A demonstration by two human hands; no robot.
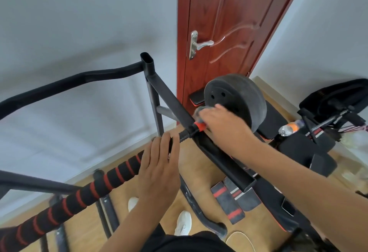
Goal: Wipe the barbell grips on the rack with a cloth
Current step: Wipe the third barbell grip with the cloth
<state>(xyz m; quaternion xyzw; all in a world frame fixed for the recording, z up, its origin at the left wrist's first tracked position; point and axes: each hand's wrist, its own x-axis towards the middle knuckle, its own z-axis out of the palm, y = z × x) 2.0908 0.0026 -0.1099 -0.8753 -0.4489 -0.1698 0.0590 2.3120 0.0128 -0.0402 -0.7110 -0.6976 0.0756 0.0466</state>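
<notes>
the left hand [159,164] lies with straight fingers over the barbell grip [79,198], black foam with red rings. further, the right hand [223,126] holds a grey cloth [200,110] against the bar's red collar [200,126], just beside the weight plate [237,100] and the rack [173,100]. behind is the red door [229,22].

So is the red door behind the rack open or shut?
Shut. The red door sits flush in its frame, no gap showing at the edge by its handle.
</notes>
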